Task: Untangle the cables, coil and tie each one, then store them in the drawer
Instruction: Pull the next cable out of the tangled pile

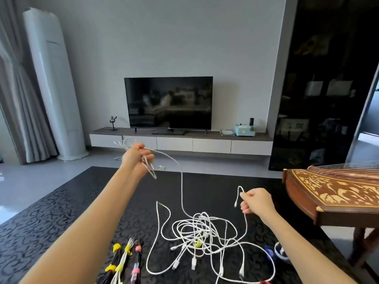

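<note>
The left hand (pixel 137 156) is raised over the far left part of the black patterned tabletop (pixel 51 222). Its fingers are curled tight round several loops of thin white cable (pixel 150 171), which hang below the fist while loose ends stick out to its left. From that fist one strand sweeps right, then drops straight down to the tangle of white cables (pixel 201 232) lying on the tabletop at near centre (a few USB plugs poke out along its near edge, and a yellow tie (pixel 198 242) sits in its middle).

The right hand (pixel 257 201) is lower, just right of the tangle. Its fingers are curled, with thumb and forefinger pinching a white cable end (pixel 240 193) that arches up and hangs down to a small plug. Below the hand the same cable runs down into the tangle.

At the near left three tied bundles lie side by side: a black bundle with yellow ties (pixel 117 258), a white bundle with yellow ties (pixel 123 261) and a dark bundle with pink ties (pixel 137 261).

A carved wooden zither (pixel 332 193) stands at the right. Against the far wall a dark flat television (pixel 168 101) stands on a low white drawer console (pixel 211 145).
</note>
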Available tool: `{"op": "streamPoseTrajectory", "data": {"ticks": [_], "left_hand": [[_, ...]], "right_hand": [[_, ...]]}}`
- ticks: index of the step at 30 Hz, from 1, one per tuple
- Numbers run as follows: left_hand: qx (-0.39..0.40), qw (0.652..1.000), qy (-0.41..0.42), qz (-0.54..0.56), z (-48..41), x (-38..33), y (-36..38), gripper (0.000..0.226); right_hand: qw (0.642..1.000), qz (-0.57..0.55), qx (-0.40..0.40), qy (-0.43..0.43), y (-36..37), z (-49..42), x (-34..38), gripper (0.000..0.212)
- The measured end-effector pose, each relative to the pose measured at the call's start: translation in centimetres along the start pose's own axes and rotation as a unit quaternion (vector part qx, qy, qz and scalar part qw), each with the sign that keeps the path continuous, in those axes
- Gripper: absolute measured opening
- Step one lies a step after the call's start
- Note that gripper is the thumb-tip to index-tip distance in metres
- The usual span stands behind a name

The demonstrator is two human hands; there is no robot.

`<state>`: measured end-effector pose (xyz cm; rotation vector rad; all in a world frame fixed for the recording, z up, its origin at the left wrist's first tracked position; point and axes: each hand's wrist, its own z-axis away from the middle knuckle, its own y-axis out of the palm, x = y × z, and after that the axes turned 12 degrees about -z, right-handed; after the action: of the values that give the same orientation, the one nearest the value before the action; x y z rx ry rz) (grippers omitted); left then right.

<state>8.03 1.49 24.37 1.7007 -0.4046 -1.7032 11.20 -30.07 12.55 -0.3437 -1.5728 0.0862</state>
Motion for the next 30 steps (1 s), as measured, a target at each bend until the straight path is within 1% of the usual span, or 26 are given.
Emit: {"op": "streamPoseTrajectory", "data": {"ticks": [1,2,3,4,5,7,8,9,11,12,13,15,16,17,19,21,22,24,26,28,30], "left_hand": [[0.011,1.0,-0.008,0.0,0.2,0.1,0.6,0.037],[0.022,1.0,-0.018,-0.004,0.4,0.1,1.1,0.038],[0.035,0.999,-0.025,-0.015,0.8,0.1,1.7,0.039],[0.048,0.998,-0.028,-0.024,1.2,-0.1,2.5,0.041],[0.059,0.998,-0.028,-0.024,1.5,-0.2,3.2,0.042],[0.083,0.996,-0.022,0.005,2.4,-0.4,5.0,0.044],[0.096,0.995,-0.019,0.022,2.7,-0.4,5.7,0.043],[0.108,0.993,-0.016,0.034,3.0,-0.3,6.4,0.043],[0.126,0.991,-0.006,0.037,3.5,-0.2,7.3,0.043],[0.127,0.992,0.003,0.027,3.6,-0.2,7.4,0.043],[0.119,0.993,0.017,0.014,3.7,-0.2,7.4,0.043],[0.092,0.995,0.047,-0.009,3.8,-0.5,6.8,0.043],[0.079,0.995,0.057,-0.014,3.7,-0.7,6.3,0.043],[0.065,0.996,0.062,-0.012,3.5,-0.8,5.7,0.043],[0.035,0.998,0.055,0.006,2.9,-0.7,4.0,0.042],[0.007,0.999,0.034,0.033,2.1,0.0,2.3,0.038],[-0.004,0.999,0.02,0.047,1.8,0.4,1.5,0.037],[-0.02,0.998,0.002,0.058,1.3,1.4,0.0,0.036],[-0.033,0.999,-0.003,0.041,1.0,2.5,-1.1,0.036],[-0.036,0.999,-0.005,0.015,0.9,3.3,-1.8,0.038],[-0.032,0.999,-0.002,-0.004,1.0,3.5,-2.3,0.039]], "right_hand": [[1.0,0.016,0.022,-0.008,0.9,-0.1,0.5,0.018],[0.997,0.054,0.045,-0.02,1.6,-0.1,0.9,0.03],[0.992,0.095,0.075,-0.036,2.3,0.0,1.2,0.046],[0.984,0.122,0.12,-0.05,3.1,0.5,1.6,0.058],[0.973,0.133,0.177,-0.064,4.2,0.8,1.7,0.065],[0.949,0.136,0.273,-0.083,6.5,1.9,1.8,0.069],[0.938,0.148,0.299,-0.093,7.7,2.4,1.6,0.067],[0.93,0.162,0.311,-0.112,8.8,2.9,1.4,0.058],[0.923,0.199,0.298,-0.143,10.6,3.6,0.8,0.022],[0.927,0.207,0.279,-0.141,11.1,3.8,0.8,0.018],[0.939,0.196,0.249,-0.133,11.3,3.6,1.0,0.023],[0.973,0.11,0.17,-0.111,10.7,2.8,3.1,0.027],[0.981,0.063,0.131,-0.129,9.9,2.2,5.0,0.027],[0.979,0.034,0.094,-0.176,8.9,1.3,7.4,0.027],[0.955,-0.005,0.044,-0.295,6.2,-0.2,13.5,0.026],[0.919,-0.037,0.022,-0.392,3.7,-0.6,19.7,0.025],[0.903,-0.044,0.019,-0.427,2.6,-0.6,22.2,0.024],[0.883,-0.003,0.015,-0.47,0.9,-0.3,25.1,0.024],[0.872,0.089,0.018,-0.481,0.1,0.2,24.8,0.023],[0.874,0.186,0.033,-0.447,-0.1,0.9,21.9,0.024],[0.887,0.266,0.082,-0.37,0.3,1.8,17.8,0.027]]}}
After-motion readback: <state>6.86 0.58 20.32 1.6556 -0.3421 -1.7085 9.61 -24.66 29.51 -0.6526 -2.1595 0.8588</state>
